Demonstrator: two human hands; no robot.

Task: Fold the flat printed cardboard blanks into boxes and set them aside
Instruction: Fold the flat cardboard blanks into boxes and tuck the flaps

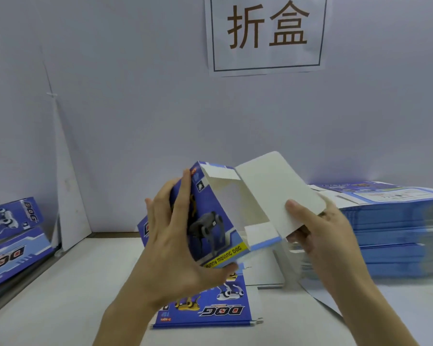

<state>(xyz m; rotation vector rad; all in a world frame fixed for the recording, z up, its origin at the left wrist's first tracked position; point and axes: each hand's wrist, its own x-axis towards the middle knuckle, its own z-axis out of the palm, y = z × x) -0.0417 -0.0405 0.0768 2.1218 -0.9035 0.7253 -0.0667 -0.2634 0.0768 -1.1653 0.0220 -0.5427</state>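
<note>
A blue printed box (211,221) with a robot dog picture is held above the table, its open end facing me and the white inside showing. My left hand (175,245) grips its printed side, thumb under the lower edge. My right hand (320,236) pinches the box's large white lid flap (275,193), thumb on top, fingers beneath. A flat printed blank (210,305) lies on the table under my hands. A tall stack of flat blanks (395,231) sits at the right.
Folded blue boxes (13,236) lie at the left by the wall. A white wall stands close behind the table (60,295), bearing a paper sign (266,33). A white sheet leans in the left corner.
</note>
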